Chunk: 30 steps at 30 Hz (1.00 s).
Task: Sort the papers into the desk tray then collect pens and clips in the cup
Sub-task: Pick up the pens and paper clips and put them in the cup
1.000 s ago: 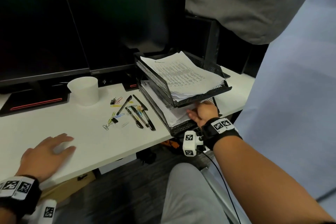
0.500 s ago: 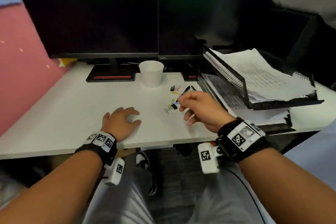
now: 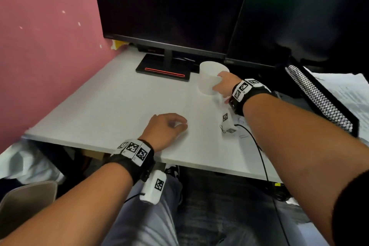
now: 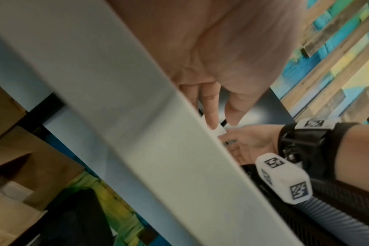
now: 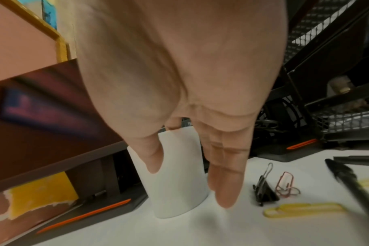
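Observation:
The white cup [image 3: 208,80] stands upright on the white desk [image 3: 119,106] in front of the monitors. My right hand [image 3: 221,84] holds its right side. In the right wrist view the thumb lies on the cup [image 5: 179,183] and the fingers [image 5: 225,191] hang down its other side. Right of the cup lie a black binder clip [image 5: 263,191], a red paper clip [image 5: 284,184], a yellow paper clip [image 5: 303,210] and a black pen [image 5: 356,184]; my forearm hides them in the head view. My left hand [image 3: 169,126] rests on the desk, empty. Papers [image 3: 347,90] lie in the black mesh tray [image 3: 317,96].
Two dark monitors [image 3: 169,6] stand along the back, one on a black base with a red stripe [image 3: 163,69] just left of the cup. A pink partition [image 3: 46,46] closes the left side. The desk's front edge runs just behind my left wrist.
My right hand left the tray, passed over the pens and clips, and now holds the cup. The view swung left. My left hand stayed on the desk with its fingers drawn in a little.

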Available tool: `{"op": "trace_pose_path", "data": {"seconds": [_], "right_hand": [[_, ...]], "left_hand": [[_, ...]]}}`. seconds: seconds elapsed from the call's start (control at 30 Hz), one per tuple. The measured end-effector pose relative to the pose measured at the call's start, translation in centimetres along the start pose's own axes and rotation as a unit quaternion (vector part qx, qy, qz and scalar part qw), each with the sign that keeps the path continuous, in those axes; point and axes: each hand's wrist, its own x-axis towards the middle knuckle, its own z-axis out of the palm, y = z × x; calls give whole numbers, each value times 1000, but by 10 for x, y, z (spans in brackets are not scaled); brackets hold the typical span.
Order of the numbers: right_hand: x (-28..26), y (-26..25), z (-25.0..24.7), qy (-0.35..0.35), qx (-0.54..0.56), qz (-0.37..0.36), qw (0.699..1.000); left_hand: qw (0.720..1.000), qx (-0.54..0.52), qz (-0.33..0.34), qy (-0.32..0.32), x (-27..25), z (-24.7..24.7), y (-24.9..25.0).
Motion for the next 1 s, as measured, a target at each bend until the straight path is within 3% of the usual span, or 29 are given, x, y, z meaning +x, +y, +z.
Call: {"op": "trace_pose_path", "data": {"seconds": [0.1,0.3,0.53,0.67,0.77,0.9,1.0], "right_hand": [[-1,-6,4,14,5,-7,1000],[-44,-2,1,-11,51,-47,998],[-122,16,-3,-58,43,-115,991],[-163,19,-3,-64,-11,-166,984],[-182,28,-6,-49,-5,-191,980],[-175,49,-22,-26,179,-133,975],[-159,66,-30,51,137,-95,985]], "left_hand": [[998,-56,-12,9,0,-6,7],[999,-43,12,20,-3,-10,25],[983,134,122,34,-13,6,62],[956,269,112,18,-19,12,82],[949,300,89,24,-31,13,92],[947,298,113,48,-49,12,98],[956,261,126,44,-63,6,95]]}}
